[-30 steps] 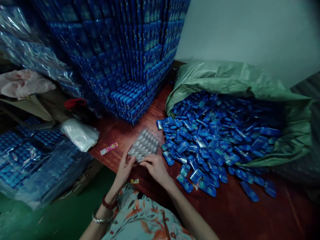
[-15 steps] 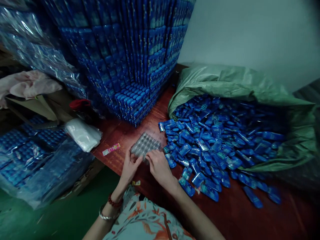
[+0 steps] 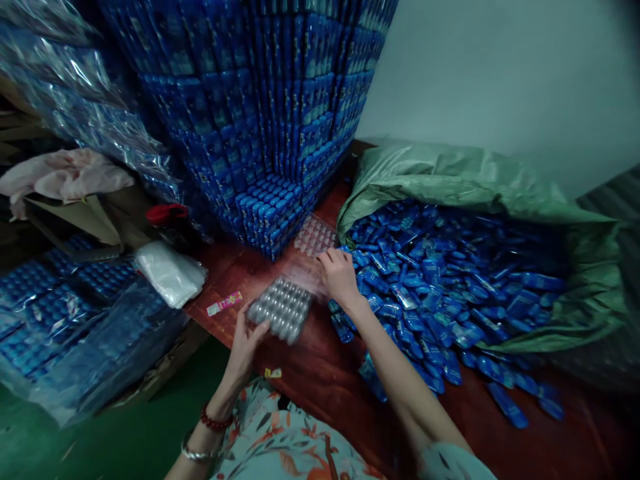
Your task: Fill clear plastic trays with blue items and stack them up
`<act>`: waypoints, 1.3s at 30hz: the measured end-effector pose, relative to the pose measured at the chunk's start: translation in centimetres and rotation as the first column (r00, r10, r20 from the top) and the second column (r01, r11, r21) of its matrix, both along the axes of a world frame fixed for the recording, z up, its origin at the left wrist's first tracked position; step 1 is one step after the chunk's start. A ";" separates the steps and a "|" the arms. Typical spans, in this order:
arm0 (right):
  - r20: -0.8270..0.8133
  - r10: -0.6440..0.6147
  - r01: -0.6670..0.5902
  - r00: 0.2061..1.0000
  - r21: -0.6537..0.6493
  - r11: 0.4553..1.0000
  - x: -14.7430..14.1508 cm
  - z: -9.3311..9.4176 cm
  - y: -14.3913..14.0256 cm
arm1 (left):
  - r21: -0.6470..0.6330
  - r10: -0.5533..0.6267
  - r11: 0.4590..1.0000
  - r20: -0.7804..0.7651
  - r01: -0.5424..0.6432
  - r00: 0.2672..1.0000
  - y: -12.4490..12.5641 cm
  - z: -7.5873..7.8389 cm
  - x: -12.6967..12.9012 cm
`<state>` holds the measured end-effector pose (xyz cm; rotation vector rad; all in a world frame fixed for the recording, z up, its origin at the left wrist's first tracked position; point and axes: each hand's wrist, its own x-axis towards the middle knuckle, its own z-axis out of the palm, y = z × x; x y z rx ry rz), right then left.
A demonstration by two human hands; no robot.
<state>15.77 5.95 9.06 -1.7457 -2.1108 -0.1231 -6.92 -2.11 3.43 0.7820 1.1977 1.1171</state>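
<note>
My left hand (image 3: 245, 343) grips the near left edge of a grey-looking, clear plastic tray (image 3: 283, 310) with rows of rounded cups, its thumb on top. It may be several trays nested together. My right hand (image 3: 340, 272) is over the table by the heap of blue packs, fingers curled at the near edge of a thin clear cupped tray (image 3: 315, 237). That tray lies between the blue stack and the sack, and its near part is blurred. Loose blue packs (image 3: 400, 287) spill out of a green woven sack (image 3: 480, 167) beside my right hand.
A tall wall of stacked blue packs (image 3: 280, 133) rises behind, with a lower step (image 3: 270, 207) in front. Clear plastic bags (image 3: 170, 273) and wrapped blue packs (image 3: 100, 333) are at the left. A pink wrapper (image 3: 225, 303) lies on the red table (image 3: 320, 380).
My right hand has moved away from my left, forward and right, and a thin clear tray now shows beyond it. My left hand stays on the grey-looking tray, which has come slightly nearer.
</note>
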 end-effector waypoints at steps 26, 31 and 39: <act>-0.805 -0.053 -0.525 0.591 -0.434 0.732 -5.4 -1.9 -6.6 | 0.166 -0.106 0.980 -0.010 0.106 0.994 0.9 0.4 1.0; -0.672 0.136 -0.447 0.728 -0.316 0.837 -5.6 0.2 -6.9 | 0.168 -0.033 0.985 -0.041 0.040 0.999 1.0 0.7 1.3; 0.019 -0.013 0.014 1.000 -0.046 0.999 -3.4 3.4 -4.3 | 0.123 0.072 0.990 -0.038 -0.067 0.997 1.0 -0.5 0.6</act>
